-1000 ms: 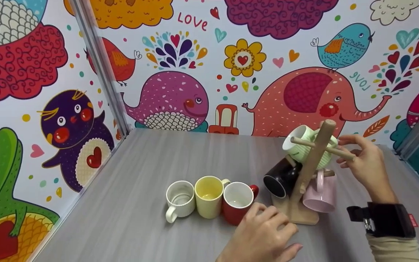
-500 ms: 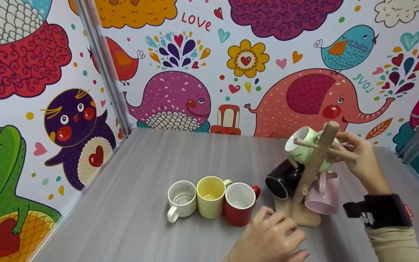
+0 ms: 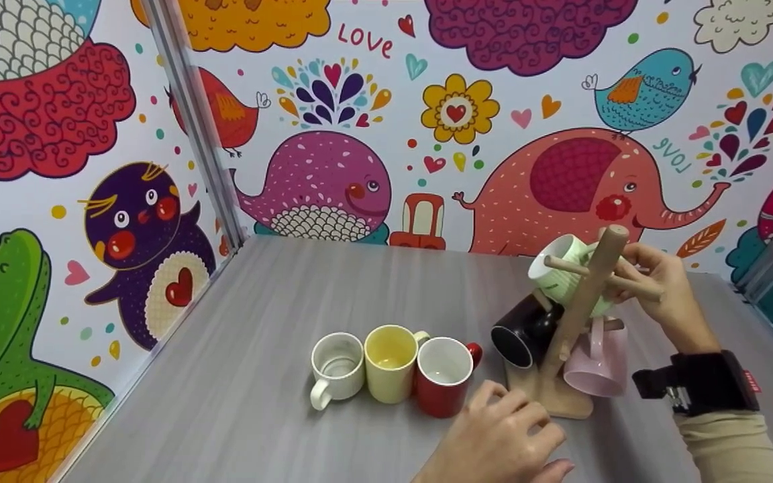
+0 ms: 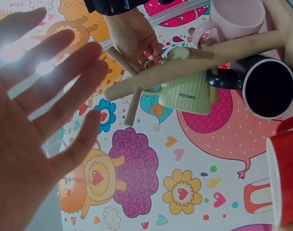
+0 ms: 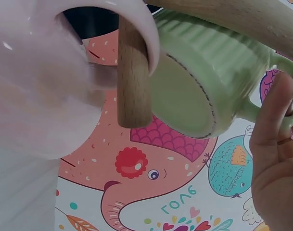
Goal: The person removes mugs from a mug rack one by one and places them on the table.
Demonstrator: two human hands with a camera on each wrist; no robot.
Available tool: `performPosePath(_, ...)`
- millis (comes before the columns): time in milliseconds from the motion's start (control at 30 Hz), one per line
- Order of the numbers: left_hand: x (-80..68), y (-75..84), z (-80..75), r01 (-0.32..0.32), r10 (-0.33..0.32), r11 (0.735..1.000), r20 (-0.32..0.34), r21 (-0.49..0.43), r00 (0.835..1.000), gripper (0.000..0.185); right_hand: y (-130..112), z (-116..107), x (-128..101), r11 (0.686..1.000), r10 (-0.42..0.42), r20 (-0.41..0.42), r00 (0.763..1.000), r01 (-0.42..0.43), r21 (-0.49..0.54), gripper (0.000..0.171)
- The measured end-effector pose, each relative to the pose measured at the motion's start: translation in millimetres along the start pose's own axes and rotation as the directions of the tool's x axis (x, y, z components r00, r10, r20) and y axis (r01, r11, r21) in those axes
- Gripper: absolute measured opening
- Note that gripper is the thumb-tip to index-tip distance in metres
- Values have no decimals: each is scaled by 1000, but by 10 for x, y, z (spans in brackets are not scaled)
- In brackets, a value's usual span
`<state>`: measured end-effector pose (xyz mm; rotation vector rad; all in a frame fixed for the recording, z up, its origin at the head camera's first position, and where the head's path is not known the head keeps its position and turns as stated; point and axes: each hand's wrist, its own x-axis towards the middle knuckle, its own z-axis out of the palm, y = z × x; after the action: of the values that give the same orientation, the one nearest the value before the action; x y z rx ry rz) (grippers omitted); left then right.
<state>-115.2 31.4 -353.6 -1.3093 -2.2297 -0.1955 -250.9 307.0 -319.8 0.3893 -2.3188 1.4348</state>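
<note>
A grey table (image 3: 279, 376) sits inside walls (image 3: 58, 201) covered with bright cartoon animals. On the right side of the table stands a wooden mug tree (image 3: 578, 315) with pegs sticking out. Three mugs hang on it: a pink mug (image 3: 598, 365) low on the right, a black mug (image 3: 521, 329) low on the left, and a green mug (image 3: 564, 275) up near the top.

The right hand (image 3: 661, 288) is behind the top of the mug tree. Its fingers (image 4: 146, 48) are curled and pinch the handle of the green mug, which hangs on a top peg. The left hand (image 3: 500, 439) rests on the table in front of the wooden base, and its fingers (image 4: 64, 77) are straight and spread apart, holding nothing.

Three more mugs stand in a row on the table, touching side by side: a red mug (image 3: 443, 376) nearest the left hand, a yellow mug (image 3: 390, 362) in the middle, and a white mug (image 3: 336, 369) on the far left.
</note>
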Motion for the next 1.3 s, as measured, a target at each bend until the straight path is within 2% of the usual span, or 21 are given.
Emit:
performPosePath(100,0,-10,-8,5,-5,1000,2,-2,1000,28,11,14,14,1000,-11,1,1000,11,10,14)
performPosePath(233,1,-23,-17,7,-7,1000,-11,0,1000,28,23,46,27,992,-19,-17,1000,21,122,11)
performPosePath(367,-3,-30,-4,0,4,998,-76,56,997,27,30,80,22,971,-9,-59,998,23,238,12)
performPosePath(500,-3,-36,27,-5,23,993,-147,121,989,25,29,111,17,977,29,-115,993,-4,214,10)
performPosePath(667,-10,-48,39,-7,29,991,-169,134,985,24,18,145,26,990,58,-186,981,-33,137,10)
performPosePath(833,-18,-60,37,-5,33,988,-182,153,983,24,22,200,52,986,66,-249,966,-24,167,11)
performPosePath(1067,-19,-69,25,-1,28,989,-178,150,984,23,18,250,48,949,94,-279,956,-2,314,11)
performPosePath(1300,-30,-66,3,8,15,990,-168,139,986,24,5,272,78,954,172,-343,923,-69,292,11)
